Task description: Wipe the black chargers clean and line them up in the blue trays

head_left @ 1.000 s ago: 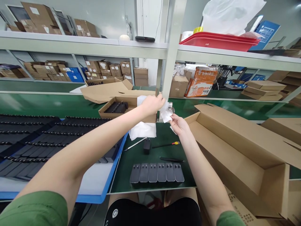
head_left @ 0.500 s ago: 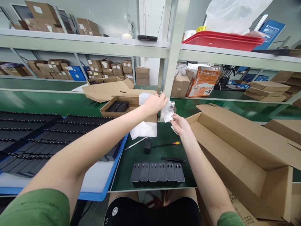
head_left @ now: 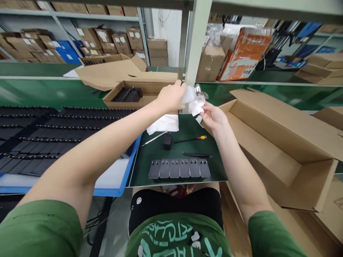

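My left hand [head_left: 171, 96] is closed around a translucent white dispenser bottle [head_left: 189, 94] with a metal top [head_left: 197, 89], tipped over to the right. Just under that top, my right hand [head_left: 213, 116] pinches a white wipe [head_left: 197, 106]. The wipe is close against the bottle's top; whether they touch I cannot tell. Nearer to me on the green bench lie a single black power adapter [head_left: 167, 141], a row of several black adapters [head_left: 179, 169] with pins up, black tweezers [head_left: 197, 155], a thin metal tool [head_left: 153, 139] and a black stick with a red-yellow end [head_left: 190, 139].
A blue-rimmed tray [head_left: 118, 192] full of black adapters stands on the left. Behind my left forearm sits a carton [head_left: 150, 100] with more adapters. A long open carton [head_left: 268, 153] takes up the right side. A white post [head_left: 197, 43] rises behind my hands.
My view has tipped downward. The bottle's body now shows to the right of my left hand, where before its base stuck out on the left. The wipe stays in my right hand.
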The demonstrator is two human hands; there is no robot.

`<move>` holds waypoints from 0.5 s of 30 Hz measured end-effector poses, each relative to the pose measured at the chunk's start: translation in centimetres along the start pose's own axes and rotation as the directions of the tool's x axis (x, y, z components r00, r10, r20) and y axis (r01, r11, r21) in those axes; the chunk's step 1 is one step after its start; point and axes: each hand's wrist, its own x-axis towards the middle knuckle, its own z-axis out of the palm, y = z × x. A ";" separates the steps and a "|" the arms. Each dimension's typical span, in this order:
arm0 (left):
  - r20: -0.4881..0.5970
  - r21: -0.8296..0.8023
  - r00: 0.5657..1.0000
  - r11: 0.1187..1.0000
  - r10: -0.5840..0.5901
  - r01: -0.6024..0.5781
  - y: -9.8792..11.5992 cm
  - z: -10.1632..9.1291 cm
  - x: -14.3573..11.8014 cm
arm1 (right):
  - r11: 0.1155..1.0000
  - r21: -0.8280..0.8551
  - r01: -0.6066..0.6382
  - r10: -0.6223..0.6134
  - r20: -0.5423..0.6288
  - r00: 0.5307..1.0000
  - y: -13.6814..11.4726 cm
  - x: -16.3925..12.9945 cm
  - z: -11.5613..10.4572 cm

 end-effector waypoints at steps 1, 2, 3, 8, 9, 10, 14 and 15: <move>-0.011 -0.100 0.999 0.994 -0.044 0.043 0.0 1.0 0.1 | 1.000 0.003 -0.005 0.005 -0.013 1.000 -0.2 -0.2 -0.1; -0.024 -0.208 0.996 0.975 -0.088 0.081 0.0 1.9 0.1 | 1.000 0.006 -0.010 0.010 -0.024 1.000 -0.5 -0.4 -0.2; -0.035 -0.309 0.991 0.944 -0.130 0.113 0.0 2.9 0.1 | 1.000 0.011 -0.016 0.016 -0.036 0.999 -0.7 -0.7 -0.4; -0.055 -0.589 0.974 0.794 -0.221 0.147 0.3 7.9 -0.8 | 0.991 -0.110 0.074 -0.081 -0.061 0.995 -2.1 -4.2 -2.5; -0.053 -0.646 0.971 0.749 -0.233 0.145 0.4 8.9 -0.9 | 0.976 -0.174 0.131 -0.144 -0.066 0.987 -2.3 -5.4 -3.1; -0.044 -0.700 0.969 0.700 -0.241 0.143 0.4 9.9 -0.8 | 0.954 -0.234 0.186 -0.208 -0.074 0.975 -2.5 -6.9 -3.8; 0.000 -0.825 0.975 0.551 -0.224 0.126 0.3 12.1 -0.5 | 0.832 -0.446 0.331 -0.454 -0.202 0.868 -1.4 -14.6 -6.3; -0.021 -0.830 0.976 0.547 -0.215 0.103 0.2 11.6 -1.0 | 0.779 -0.530 0.335 -0.517 -0.240 0.822 -0.7 -16.8 -6.8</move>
